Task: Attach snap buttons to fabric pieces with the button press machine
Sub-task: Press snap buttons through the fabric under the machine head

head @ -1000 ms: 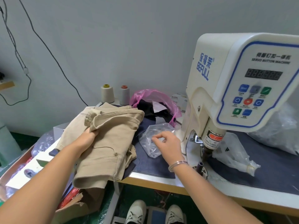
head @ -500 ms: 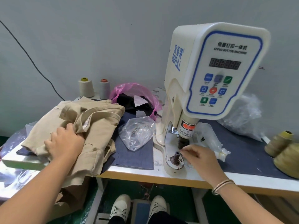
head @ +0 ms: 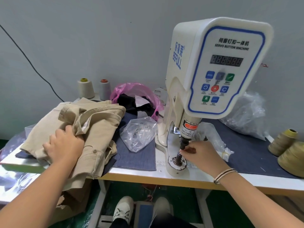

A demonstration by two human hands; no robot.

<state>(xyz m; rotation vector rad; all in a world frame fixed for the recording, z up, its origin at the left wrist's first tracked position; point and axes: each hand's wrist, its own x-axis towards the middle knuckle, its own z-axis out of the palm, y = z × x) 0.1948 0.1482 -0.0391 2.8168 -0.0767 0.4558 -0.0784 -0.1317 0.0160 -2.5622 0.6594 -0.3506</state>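
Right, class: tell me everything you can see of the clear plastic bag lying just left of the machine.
The clear plastic bag is thin, crinkled film, puffed up and glossy. It lies on the blue cloth, between the beige garment and the machine. Small metal pieces show faintly inside. Neither hand touches it.

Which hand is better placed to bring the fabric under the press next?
Left. The left hand already grips the beige garment beside the button press machine. The right hand is occupied, fingertips pinching at the lower die post, apparently seating a snap part.
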